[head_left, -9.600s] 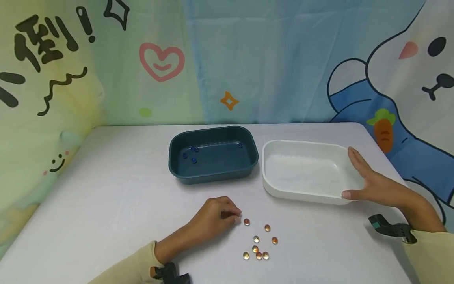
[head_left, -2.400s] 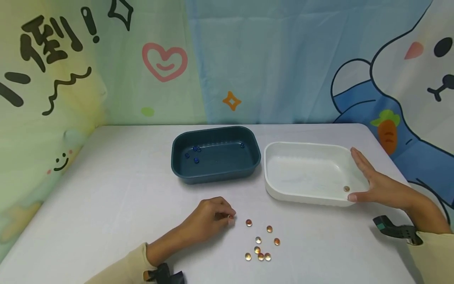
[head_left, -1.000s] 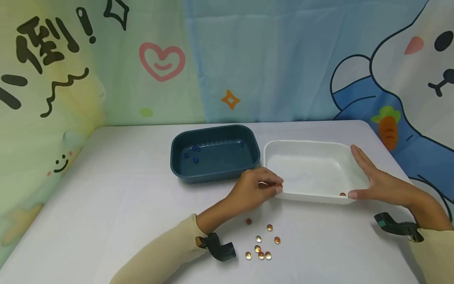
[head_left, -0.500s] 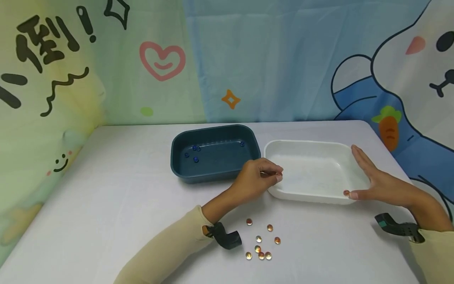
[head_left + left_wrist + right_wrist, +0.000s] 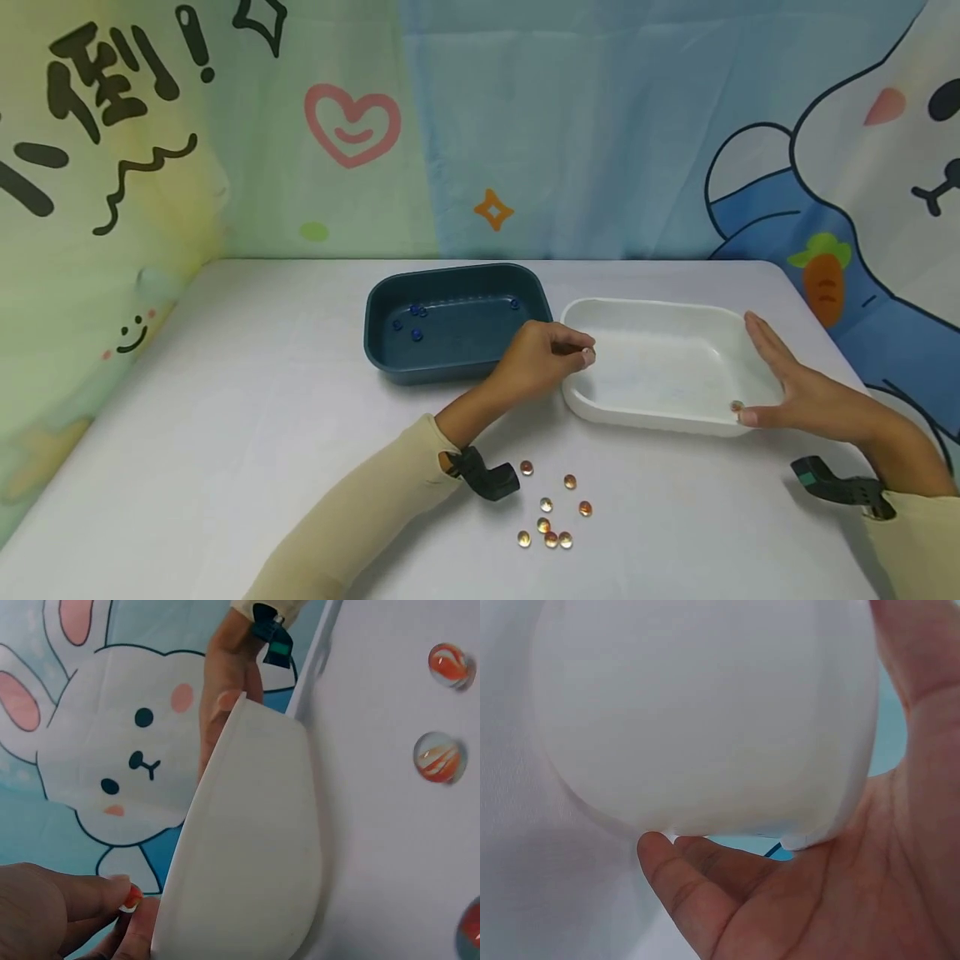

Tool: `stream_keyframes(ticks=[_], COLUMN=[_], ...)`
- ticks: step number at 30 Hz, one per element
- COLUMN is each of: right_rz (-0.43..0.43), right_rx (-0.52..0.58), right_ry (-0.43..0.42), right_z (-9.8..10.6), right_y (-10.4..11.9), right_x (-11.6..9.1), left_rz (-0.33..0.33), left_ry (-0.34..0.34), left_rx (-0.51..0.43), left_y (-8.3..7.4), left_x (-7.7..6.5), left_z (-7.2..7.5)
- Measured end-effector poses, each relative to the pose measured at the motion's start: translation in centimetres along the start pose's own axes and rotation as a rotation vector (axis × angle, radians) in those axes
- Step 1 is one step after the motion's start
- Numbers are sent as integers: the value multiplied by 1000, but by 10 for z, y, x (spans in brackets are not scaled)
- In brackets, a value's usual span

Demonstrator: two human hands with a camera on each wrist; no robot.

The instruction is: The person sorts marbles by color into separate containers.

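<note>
My left hand [image 5: 536, 358] is over the left end of the white basin [image 5: 652, 419], pinching an orange-and-clear glass marble [image 5: 132, 898] between thumb and fingertips. One marble [image 5: 737, 406] lies inside the basin at its front right, beside my right thumb. My right hand [image 5: 798, 387] grips the basin's right end, thumb at the front edge and fingers towards the back; the right wrist view has this palm against the basin's outer wall [image 5: 705, 712]. Several orange-streaked marbles [image 5: 566, 541] lie loose on the table in front of the basin.
A dark teal basin [image 5: 442, 372] stands left of the white one, partly behind my left hand, with several small blue marbles [image 5: 416, 335] in it. The white-covered table [image 5: 225, 417] ends at a printed cloth backdrop [image 5: 570, 125].
From the table front, my left hand has carried its pinched marble up and right to the white basin. A marble absent from that basin in the oldest frame is there now. My right hand stays put.
</note>
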State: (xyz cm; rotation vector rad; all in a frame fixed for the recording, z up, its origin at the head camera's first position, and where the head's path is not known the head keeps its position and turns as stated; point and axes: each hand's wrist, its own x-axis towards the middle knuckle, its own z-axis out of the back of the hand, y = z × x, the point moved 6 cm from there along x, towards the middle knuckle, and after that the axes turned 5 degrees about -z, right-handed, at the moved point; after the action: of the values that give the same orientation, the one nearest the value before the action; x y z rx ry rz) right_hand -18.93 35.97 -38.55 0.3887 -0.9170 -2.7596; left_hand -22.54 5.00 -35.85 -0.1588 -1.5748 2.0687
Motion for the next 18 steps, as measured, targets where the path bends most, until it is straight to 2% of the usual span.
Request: stream_keyframes(ticks=[10, 18], right_rz=[3, 12], right_rx=[0, 17], right_ry=[1, 2], right_z=[1, 2], right_y=[-1, 1], right_x=[0, -2], left_rz=[17, 57], left_ry=[1, 37], left_rx=[125, 123], left_y=[3, 2], left_x=[24, 31], left_z=[1, 2])
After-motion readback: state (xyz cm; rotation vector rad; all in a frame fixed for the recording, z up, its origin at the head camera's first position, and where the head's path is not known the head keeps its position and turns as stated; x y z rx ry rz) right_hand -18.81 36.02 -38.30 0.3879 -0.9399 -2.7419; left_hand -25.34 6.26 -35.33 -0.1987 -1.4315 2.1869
